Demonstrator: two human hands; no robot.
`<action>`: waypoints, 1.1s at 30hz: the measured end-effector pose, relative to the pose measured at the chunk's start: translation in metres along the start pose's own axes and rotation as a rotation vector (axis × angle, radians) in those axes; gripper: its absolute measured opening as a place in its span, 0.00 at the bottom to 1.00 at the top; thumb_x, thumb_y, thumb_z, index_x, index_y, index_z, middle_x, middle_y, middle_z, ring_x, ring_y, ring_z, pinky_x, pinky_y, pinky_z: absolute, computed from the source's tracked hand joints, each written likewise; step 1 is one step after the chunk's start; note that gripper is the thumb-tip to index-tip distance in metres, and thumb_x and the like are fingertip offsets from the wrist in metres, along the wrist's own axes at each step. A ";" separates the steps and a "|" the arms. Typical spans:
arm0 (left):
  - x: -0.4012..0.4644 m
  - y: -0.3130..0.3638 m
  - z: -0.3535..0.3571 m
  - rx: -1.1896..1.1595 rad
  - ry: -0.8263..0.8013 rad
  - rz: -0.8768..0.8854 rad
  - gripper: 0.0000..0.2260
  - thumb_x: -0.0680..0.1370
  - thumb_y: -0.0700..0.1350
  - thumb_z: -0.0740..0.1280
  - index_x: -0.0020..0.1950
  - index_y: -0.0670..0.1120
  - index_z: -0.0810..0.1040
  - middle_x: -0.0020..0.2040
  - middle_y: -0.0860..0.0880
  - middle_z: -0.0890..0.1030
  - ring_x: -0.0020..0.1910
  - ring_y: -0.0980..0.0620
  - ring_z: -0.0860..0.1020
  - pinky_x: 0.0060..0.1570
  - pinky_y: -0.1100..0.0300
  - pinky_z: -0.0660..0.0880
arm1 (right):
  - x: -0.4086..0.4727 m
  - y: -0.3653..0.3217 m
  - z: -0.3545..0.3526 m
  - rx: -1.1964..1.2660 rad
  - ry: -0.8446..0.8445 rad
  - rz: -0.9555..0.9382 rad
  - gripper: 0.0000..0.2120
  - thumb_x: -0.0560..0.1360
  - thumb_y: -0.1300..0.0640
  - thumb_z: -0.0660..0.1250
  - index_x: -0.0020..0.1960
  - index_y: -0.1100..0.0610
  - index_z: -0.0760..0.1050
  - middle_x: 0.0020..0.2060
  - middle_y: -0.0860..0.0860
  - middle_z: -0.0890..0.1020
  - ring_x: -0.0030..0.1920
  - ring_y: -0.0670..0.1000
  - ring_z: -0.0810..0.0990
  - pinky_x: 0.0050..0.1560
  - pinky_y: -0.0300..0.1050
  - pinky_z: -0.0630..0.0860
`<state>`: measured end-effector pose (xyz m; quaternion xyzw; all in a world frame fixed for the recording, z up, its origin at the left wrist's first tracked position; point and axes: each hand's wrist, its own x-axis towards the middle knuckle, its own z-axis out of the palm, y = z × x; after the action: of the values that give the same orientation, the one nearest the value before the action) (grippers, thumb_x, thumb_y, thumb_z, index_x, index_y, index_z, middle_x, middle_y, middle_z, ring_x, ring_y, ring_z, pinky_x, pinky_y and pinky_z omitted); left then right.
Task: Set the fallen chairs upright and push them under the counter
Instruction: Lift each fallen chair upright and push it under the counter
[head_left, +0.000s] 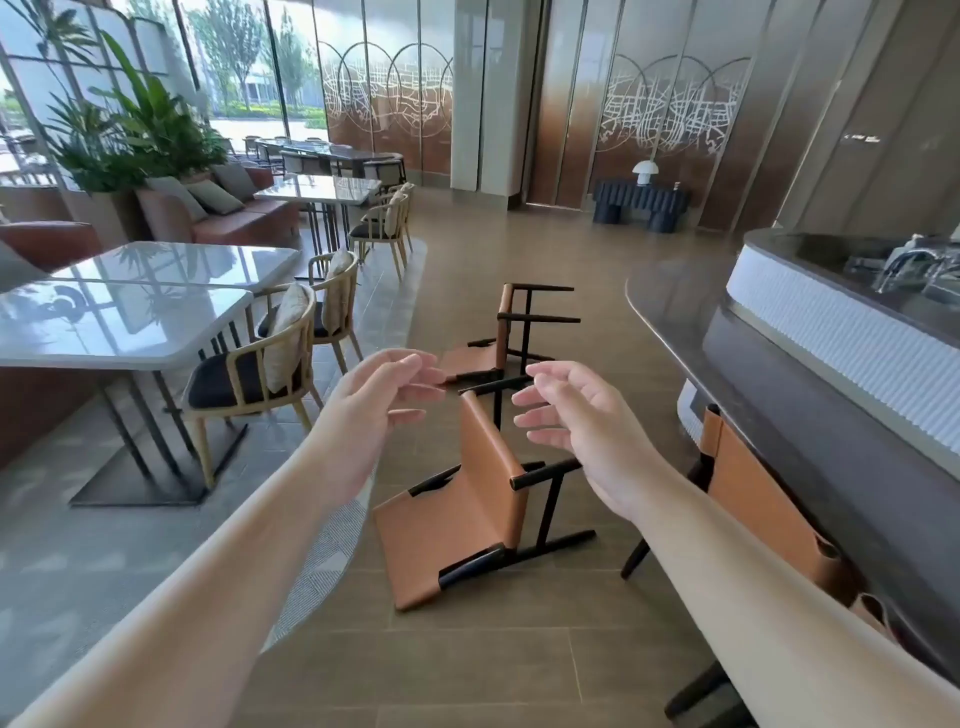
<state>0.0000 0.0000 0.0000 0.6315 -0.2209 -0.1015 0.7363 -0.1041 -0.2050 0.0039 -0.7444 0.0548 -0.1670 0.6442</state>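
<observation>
Two tan chairs are seen tipped on the floor beside the curved surface: the near chair and the far chair. Above the near chair, the left hand and right hand are held loosely spread, gripping nothing.

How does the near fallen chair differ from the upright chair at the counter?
The near chair lies tipped over on the open floor, legs pointing sideways toward the counter; the upright chair stands on its legs. The near chair is out in the walkway; the upright chair is tucked against the counter's edge. The near chair shows whole; the upright chair is partly hidden by the right forearm. Both have tan leather on black frames. Neither hand touches either.
</observation>
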 end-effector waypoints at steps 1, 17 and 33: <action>0.003 -0.005 0.000 -0.008 0.000 -0.005 0.12 0.75 0.52 0.62 0.50 0.51 0.84 0.52 0.46 0.85 0.51 0.48 0.82 0.51 0.52 0.73 | 0.002 0.003 0.000 0.019 -0.004 0.012 0.10 0.79 0.48 0.63 0.57 0.48 0.78 0.48 0.49 0.85 0.49 0.50 0.85 0.53 0.49 0.82; 0.119 -0.074 0.024 -0.023 0.081 -0.232 0.16 0.68 0.58 0.67 0.50 0.52 0.85 0.54 0.46 0.84 0.52 0.48 0.83 0.48 0.54 0.75 | 0.127 0.105 -0.037 0.244 -0.006 0.252 0.10 0.81 0.52 0.62 0.58 0.53 0.78 0.45 0.52 0.84 0.44 0.51 0.84 0.43 0.43 0.79; 0.208 -0.106 0.017 0.021 0.177 -0.297 0.12 0.73 0.54 0.65 0.49 0.51 0.85 0.51 0.45 0.85 0.49 0.48 0.83 0.50 0.52 0.74 | 0.239 0.138 -0.037 0.296 -0.107 0.281 0.09 0.81 0.53 0.62 0.56 0.53 0.79 0.54 0.52 0.82 0.43 0.50 0.84 0.42 0.41 0.78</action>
<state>0.1895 -0.1234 -0.0602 0.6714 -0.0605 -0.1511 0.7230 0.1265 -0.3332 -0.0841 -0.6343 0.0989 -0.0420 0.7656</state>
